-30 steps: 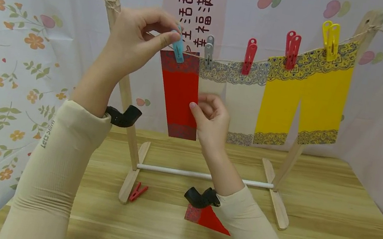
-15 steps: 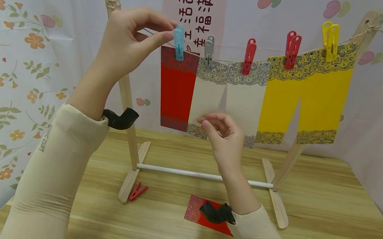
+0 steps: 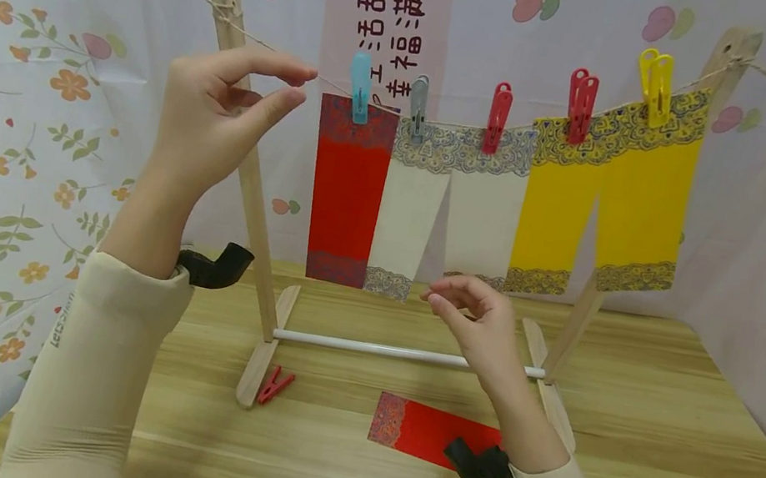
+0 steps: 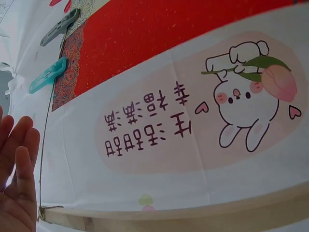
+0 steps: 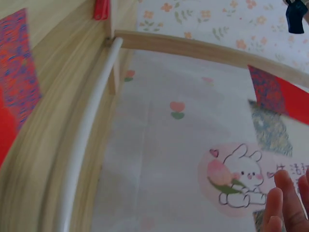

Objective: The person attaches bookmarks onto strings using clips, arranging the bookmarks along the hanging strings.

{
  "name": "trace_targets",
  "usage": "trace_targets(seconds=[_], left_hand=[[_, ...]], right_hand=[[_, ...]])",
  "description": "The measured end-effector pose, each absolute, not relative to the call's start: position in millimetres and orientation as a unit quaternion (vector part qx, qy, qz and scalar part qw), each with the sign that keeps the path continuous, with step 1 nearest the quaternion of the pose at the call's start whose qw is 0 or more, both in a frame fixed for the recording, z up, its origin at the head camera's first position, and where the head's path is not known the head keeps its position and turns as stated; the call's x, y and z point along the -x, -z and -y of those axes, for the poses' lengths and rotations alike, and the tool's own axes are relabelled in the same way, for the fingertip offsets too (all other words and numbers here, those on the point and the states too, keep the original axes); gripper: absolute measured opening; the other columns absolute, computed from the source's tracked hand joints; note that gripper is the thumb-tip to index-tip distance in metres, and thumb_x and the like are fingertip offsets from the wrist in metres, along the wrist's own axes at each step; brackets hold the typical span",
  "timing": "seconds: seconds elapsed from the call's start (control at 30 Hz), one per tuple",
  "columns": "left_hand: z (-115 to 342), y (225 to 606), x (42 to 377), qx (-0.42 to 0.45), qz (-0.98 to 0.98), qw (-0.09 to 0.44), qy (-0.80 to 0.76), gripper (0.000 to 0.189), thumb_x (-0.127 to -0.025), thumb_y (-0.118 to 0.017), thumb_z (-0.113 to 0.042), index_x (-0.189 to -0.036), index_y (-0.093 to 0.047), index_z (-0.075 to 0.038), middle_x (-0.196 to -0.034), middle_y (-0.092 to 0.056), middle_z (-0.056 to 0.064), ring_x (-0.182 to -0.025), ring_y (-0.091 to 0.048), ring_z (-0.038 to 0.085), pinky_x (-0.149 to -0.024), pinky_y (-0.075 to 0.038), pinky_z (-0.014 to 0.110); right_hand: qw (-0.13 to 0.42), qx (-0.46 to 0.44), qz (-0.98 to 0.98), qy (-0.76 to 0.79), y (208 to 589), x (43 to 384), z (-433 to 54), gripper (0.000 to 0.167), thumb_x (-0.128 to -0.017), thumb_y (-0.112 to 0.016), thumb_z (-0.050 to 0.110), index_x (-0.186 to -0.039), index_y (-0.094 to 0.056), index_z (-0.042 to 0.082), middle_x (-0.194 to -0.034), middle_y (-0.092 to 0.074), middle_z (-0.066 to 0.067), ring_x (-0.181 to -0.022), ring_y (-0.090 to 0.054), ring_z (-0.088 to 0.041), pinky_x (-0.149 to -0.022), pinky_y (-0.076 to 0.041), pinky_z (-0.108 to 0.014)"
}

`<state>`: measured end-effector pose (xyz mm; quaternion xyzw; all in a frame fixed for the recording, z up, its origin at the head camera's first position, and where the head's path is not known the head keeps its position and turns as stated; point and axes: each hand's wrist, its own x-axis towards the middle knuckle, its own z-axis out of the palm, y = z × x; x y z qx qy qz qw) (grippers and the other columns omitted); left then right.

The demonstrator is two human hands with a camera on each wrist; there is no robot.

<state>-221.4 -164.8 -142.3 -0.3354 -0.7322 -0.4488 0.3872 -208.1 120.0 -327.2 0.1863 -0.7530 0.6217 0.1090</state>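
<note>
A red paper strip [image 3: 346,195] with patterned ends hangs from the string, held by a light blue clothespin [image 3: 360,89]. My left hand [image 3: 210,109] is left of that clothespin, thumb and fingers apart, holding nothing; the left wrist view shows its fingers [image 4: 20,145] beside the string. Below the hanging papers is my right hand [image 3: 479,319], loosely bent and holding nothing, near the lower end of a cream strip [image 3: 482,213]. Another cream strip [image 3: 408,218] hangs from a grey clothespin [image 3: 417,108].
Yellow strips [image 3: 644,198] hang at the right under red [image 3: 582,107] and yellow clothespins [image 3: 657,89]. A wooden stand with a white rod [image 3: 372,348] carries the string. On the table lie a red clothespin [image 3: 275,386] and another red strip [image 3: 423,428].
My left hand has let go of the light blue clothespin and moved left. My right hand has left the hanging red strip and moved down and right.
</note>
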Motion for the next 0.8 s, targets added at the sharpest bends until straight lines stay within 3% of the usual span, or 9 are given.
trace_targets(seconds=[0.17,0.2,0.4,0.6,0.7,0.8], left_hand=[[171.8,159.3,212.8,0.339,0.722,0.398,0.453,0.016,-0.088,-0.070,0.003,-0.103,-0.075,0.005,-0.100,-0.077,-0.004,-0.081,-0.067,0.007,-0.068,-0.053,0.013],[173.7,164.3,210.3,0.336,0.720,0.400,0.457,0.016,-0.088,-0.069,0.004,-0.103,-0.074,0.007,-0.101,-0.077,-0.006,-0.092,-0.069,0.010,-0.073,-0.055,0.016],[191.5,200.4,196.1,0.285,0.726,0.405,0.478,0.017,-0.088,-0.068,0.007,-0.105,-0.073,0.007,-0.103,-0.075,-0.011,-0.096,-0.071,0.011,-0.076,-0.055,0.016],[205.1,237.0,185.6,0.239,0.773,0.389,0.441,0.028,-0.087,-0.070,0.008,-0.114,-0.071,0.003,-0.108,-0.071,-0.018,-0.102,-0.067,0.003,-0.078,-0.052,0.011],[210.2,253.5,181.8,0.216,0.795,0.375,0.425,0.031,-0.086,-0.071,0.007,-0.117,-0.070,0.001,-0.108,-0.071,-0.011,-0.102,-0.065,-0.001,-0.077,-0.051,0.008],[214.4,271.8,178.0,0.199,0.818,0.348,0.412,0.033,-0.086,-0.071,0.006,-0.119,-0.069,0.001,-0.109,-0.073,0.005,-0.102,-0.062,-0.004,-0.076,-0.050,0.007]], right_hand=[[0.087,-0.163,0.805,-0.564,340.7,204.3,-136.8,0.016,-0.093,-0.070,0.014,-0.106,-0.071,0.004,-0.101,-0.075,-0.014,-0.084,-0.064,-0.013,-0.072,-0.049,-0.026],[0.081,-0.160,0.812,-0.555,343.4,203.7,-139.6,0.016,-0.093,-0.070,0.015,-0.106,-0.072,0.005,-0.101,-0.076,-0.013,-0.084,-0.064,-0.014,-0.072,-0.049,-0.027],[0.033,-0.167,0.832,-0.529,358.3,201.9,-151.6,0.017,-0.093,-0.070,0.013,-0.107,-0.073,0.003,-0.108,-0.074,-0.015,-0.090,-0.063,-0.021,-0.071,-0.053,-0.027],[-0.007,-0.182,0.849,-0.496,368.7,200.0,-159.4,0.020,-0.091,-0.072,0.011,-0.109,-0.072,0.003,-0.114,-0.070,-0.018,-0.093,-0.064,-0.024,-0.072,-0.053,-0.028],[-0.038,-0.181,0.861,-0.474,372.8,199.3,-160.8,0.023,-0.090,-0.072,0.011,-0.111,-0.071,0.002,-0.114,-0.069,-0.019,-0.091,-0.063,-0.023,-0.072,-0.053,-0.029],[-0.065,-0.173,0.875,-0.447,376.7,197.9,-161.5,0.024,-0.090,-0.072,0.013,-0.111,-0.070,0.002,-0.110,-0.069,-0.017,-0.090,-0.061,-0.023,-0.073,-0.051,-0.031]])
